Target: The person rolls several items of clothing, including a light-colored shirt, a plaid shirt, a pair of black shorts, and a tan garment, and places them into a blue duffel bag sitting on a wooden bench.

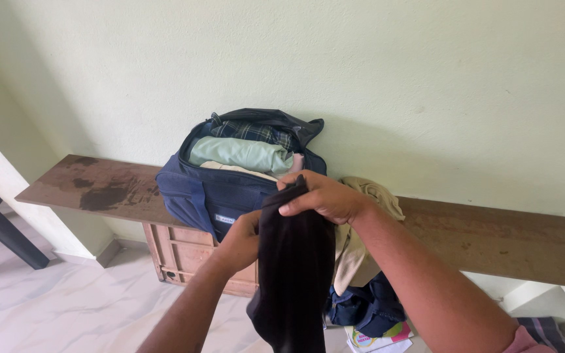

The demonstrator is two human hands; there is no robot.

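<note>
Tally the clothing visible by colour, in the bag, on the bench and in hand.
Black: 1, the black garment held by both the left hand and right hand
Pale green: 1, folded garment in the blue bag
Plaid: 1, checked garment in the bag
Cream: 1, folded piece in the bag
Tan: 1, tan garment draped over the bench
Navy: 1, navy cloth hanging below
Total: 6

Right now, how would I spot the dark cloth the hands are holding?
Find the long brown wooden shelf along the pale wall, then the open navy bag on it. In front hangs the black cloth, the only garment held by both hands.
</note>
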